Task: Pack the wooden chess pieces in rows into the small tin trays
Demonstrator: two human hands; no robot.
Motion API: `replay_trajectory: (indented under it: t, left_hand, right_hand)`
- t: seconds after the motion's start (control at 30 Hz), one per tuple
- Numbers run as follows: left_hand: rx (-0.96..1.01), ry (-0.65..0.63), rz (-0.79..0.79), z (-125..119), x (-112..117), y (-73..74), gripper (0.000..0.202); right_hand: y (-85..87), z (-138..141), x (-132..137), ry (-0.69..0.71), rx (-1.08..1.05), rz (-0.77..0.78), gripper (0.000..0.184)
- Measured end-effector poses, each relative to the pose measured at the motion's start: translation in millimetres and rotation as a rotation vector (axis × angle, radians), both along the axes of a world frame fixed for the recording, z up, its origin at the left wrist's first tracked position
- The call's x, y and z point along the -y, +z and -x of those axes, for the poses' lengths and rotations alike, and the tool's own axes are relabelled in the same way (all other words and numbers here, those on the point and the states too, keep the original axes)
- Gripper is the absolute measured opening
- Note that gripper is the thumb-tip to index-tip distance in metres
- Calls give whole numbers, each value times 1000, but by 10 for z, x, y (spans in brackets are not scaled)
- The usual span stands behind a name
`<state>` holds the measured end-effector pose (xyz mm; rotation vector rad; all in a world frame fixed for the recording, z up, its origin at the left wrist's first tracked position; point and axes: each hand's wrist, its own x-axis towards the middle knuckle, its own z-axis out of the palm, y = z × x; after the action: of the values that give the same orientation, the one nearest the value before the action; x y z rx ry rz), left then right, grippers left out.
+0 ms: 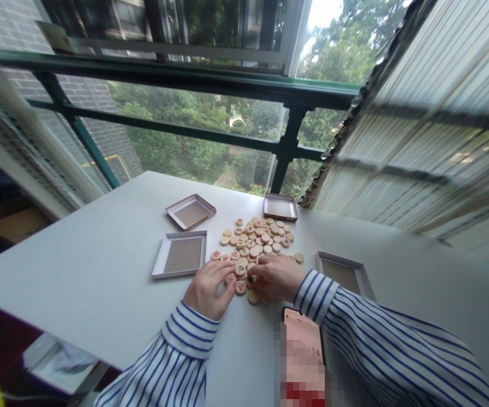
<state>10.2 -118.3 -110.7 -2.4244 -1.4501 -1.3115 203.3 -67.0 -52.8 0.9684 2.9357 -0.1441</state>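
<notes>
So the wooden pieces (258, 239) are little round discs, chunky like thick coins, in a pale cream-tan, and a few look closer to white. Some have a character on the face in red, others in black, and a lot just show a plain, blank side. Most characters are too small or blurry for me to read. They're in a loose heap around the middle of the white table (100, 265), some flat on the surface, some piled on or leaning against others, with a few strays at the edges.

Left hand (208, 287) is at the near left side of the heap, fingers loosely curled, tips right at a few red-marked discs. Right hand (278, 277) comes in from the other side, fingers bent down with a dark-marked disc by the tips. Can't tell if either one is actually gripping anything, the fingers cover it.

Four shallow trays (182, 254) sit around the heap, two left, one at the far side, one right. Phone (303, 333) lies near the right sleeve (371, 322).
</notes>
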Motion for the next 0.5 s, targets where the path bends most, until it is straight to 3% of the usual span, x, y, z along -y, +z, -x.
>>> replay_trajectory:
  t: [0.5]
  left_hand:
    - [7,-7,-6,0,3,-13,18]
  right_hand:
    - [-3,9,-17,4,6,7,23]
